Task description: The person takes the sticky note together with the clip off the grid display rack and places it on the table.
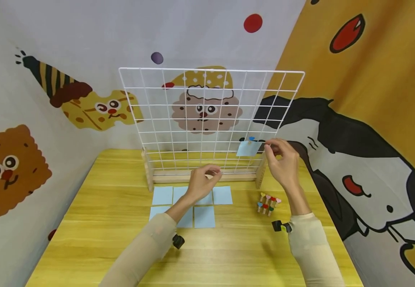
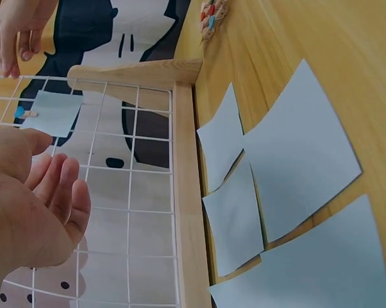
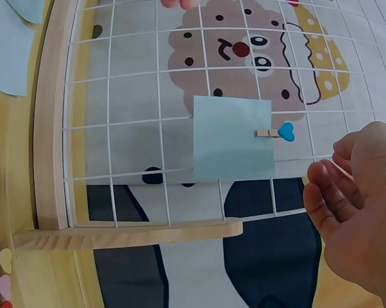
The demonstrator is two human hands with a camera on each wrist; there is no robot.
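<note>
A light blue paper square [image 1: 247, 148] hangs on the white wire grid [image 1: 221, 119], near its lower right. A small wooden clothespin with a blue heart [image 3: 270, 133] clips its top edge to a wire. My right hand [image 1: 285, 161] is raised just right of that paper, fingers bent, holding nothing; in the right wrist view a gap separates fingertips and clothespin. My left hand [image 1: 201, 183] hovers in front of the grid's lower middle, fingers loosely curled with nothing between them. Below it lie several more blue squares [image 1: 223, 195], partly hidden by the left forearm.
Several small clothespins with coloured hearts [image 1: 269, 204] lie grouped on the wooden table [image 1: 236, 255], right of the paper squares. The grid stands in a wooden base with side feet [image 1: 261, 173]. Behind is a cloth printed with cartoon figures [image 1: 103, 107].
</note>
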